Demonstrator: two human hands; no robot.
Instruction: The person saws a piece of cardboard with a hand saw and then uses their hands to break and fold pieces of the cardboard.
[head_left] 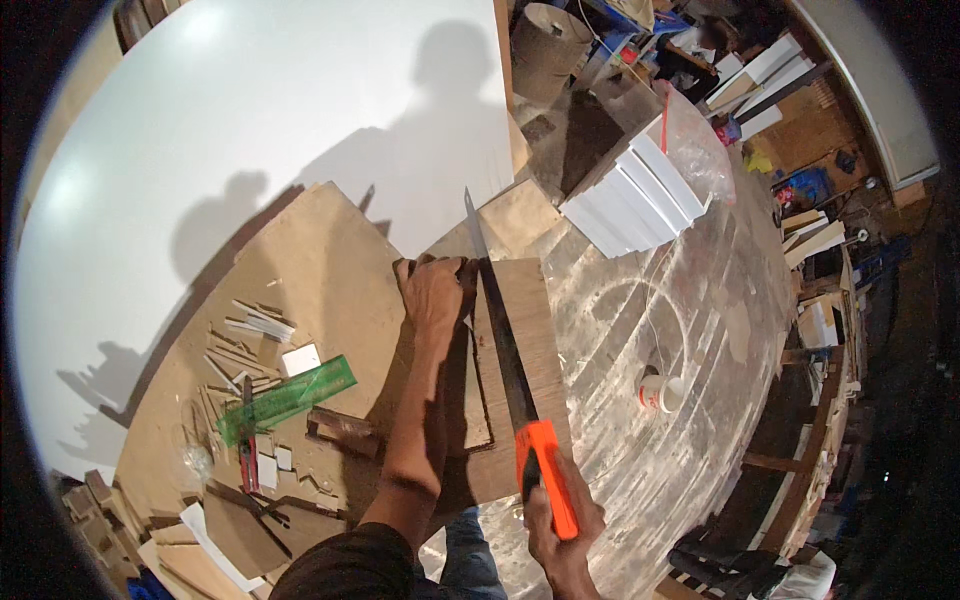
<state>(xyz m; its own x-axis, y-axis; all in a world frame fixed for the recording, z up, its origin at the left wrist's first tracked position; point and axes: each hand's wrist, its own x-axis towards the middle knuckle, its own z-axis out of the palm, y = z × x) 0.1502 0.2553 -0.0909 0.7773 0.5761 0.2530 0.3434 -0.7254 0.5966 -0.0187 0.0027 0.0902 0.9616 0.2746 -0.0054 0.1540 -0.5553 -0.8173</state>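
My right hand (572, 520) is closed round the orange handle of a handsaw (508, 350). Its long dark blade points away from me and lies across a brown plywood board (535, 310), with the tip past the board's far edge. At that far edge my left hand (436, 290) grips the board, its fingers bent over the edge and partly hidden. The board rests on a larger wooden worktop (300, 235) and juts past its right side. Left of my left forearm lies a small dark wooden block (342, 432).
On the worktop lie a green translucent strip (290, 398), red-handled pliers (248, 440), wood slivers and white offcuts. A large white panel (250, 90) stands beyond. To the right, a stack of white boards (635, 200) and a white bucket (660, 392) stand on the stained floor.
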